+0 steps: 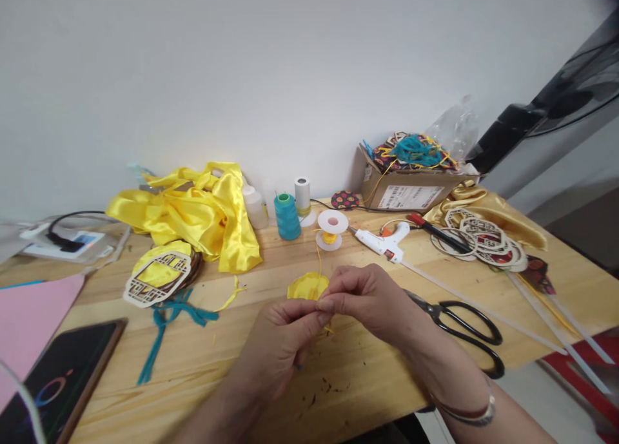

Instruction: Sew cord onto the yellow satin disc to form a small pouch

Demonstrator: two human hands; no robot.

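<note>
My left hand (283, 334) and my right hand (374, 299) meet over the front middle of the table, their thumbs and forefingers pinched together. A thin yellow cord (319, 258) runs from a white spool (333, 222) down to my fingertips, and a short end shows just below them. The pinched part itself is hidden by the fingers. Right behind my fingertips is a round piece of yellow fabric (305, 285), partly covered by my hands. Black-handled scissors (459, 321) lie beside my right forearm.
Yellow satin (193, 205), a teal thread cone (287, 218) and a white thread spool (302, 196) stand at the back. A glue gun (380, 241) lies right of centre. A filled cardboard box (406, 189) and wooden cutouts (488, 238) sit right; a phone (68, 373) lies front left.
</note>
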